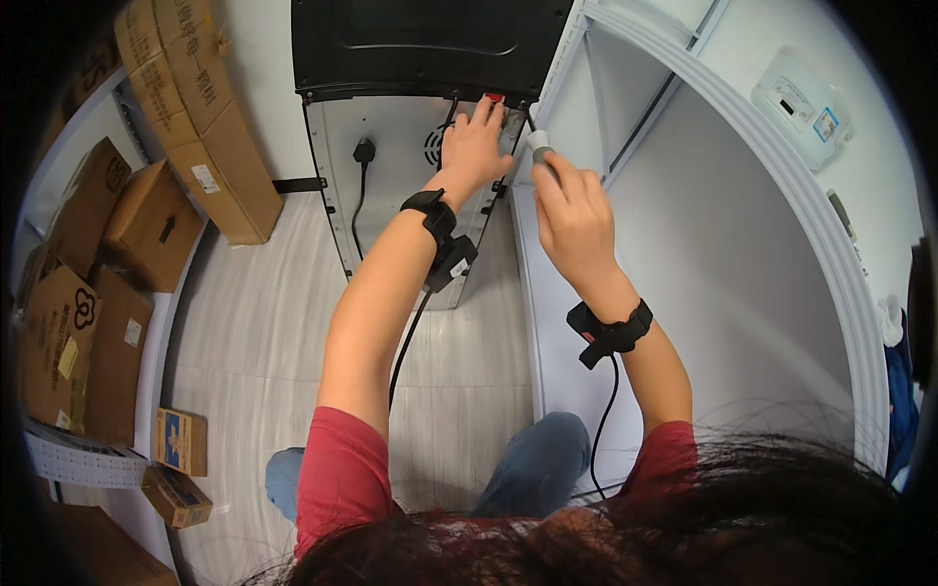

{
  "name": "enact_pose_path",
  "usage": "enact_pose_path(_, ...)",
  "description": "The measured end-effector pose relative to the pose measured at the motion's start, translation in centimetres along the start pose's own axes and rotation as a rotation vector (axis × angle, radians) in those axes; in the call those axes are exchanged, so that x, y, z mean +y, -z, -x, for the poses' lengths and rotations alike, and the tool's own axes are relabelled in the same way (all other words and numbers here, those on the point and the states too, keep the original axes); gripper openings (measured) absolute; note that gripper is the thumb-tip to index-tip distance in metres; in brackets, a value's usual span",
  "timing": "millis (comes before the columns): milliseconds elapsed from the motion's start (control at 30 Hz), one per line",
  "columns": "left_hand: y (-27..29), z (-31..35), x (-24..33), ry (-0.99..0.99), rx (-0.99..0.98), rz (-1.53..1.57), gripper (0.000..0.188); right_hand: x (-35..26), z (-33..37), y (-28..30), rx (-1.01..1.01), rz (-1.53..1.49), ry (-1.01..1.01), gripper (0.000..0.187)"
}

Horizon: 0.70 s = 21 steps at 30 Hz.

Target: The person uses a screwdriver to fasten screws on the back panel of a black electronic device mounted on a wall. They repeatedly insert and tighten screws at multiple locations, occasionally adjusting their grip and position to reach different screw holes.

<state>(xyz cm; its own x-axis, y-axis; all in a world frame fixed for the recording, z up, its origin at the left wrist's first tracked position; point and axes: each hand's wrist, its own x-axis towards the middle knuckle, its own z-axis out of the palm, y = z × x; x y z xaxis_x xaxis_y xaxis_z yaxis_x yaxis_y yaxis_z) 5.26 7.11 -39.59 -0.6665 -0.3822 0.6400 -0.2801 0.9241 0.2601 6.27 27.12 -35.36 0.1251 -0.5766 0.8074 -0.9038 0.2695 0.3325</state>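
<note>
A tall appliance with a black upper housing (430,44) and a grey metal panel (391,195) stands in front of me. My left hand (472,146) lies on the panel with fingers spread, their tips beside a small red part (495,99) under the housing's edge. In my right hand (576,210) is a screwdriver (539,142) with a grey and white handle. Its shaft slants up to the panel's upper right corner; I cannot tell whether the tip sits in a screw. A black plug (363,149) with a cord and a round vent (435,145) are on the panel.
White shelving (723,195) rises close to my right arm, with a clear plastic box (803,107) on it. Cardboard boxes (156,225) fill the shelf at left, and a tall carton (210,127) leans by the wall. Cabled black bands (611,332) circle both wrists.
</note>
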Motion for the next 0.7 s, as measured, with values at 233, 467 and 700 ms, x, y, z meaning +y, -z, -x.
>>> enact_pose_path(233, 0.2, -0.2, 0.4, 0.023, -0.017, 0.038, 0.081, -0.5, -1.6, 0.2, 0.010, 0.099, -0.179, 0.038)
enact_pose_path(467, -0.1, -0.1, 0.3, 0.008, 0.030, 0.051, 0.081, 0.1, -1.7, 0.9, 0.075, 0.106, -0.045, 0.039)
enact_pose_path(700, -0.1, -0.1, 0.7, 0.030, 0.014, 0.050, 0.081, -0.6, -0.9, 0.5, -0.003, 0.028, -0.240, 0.032)
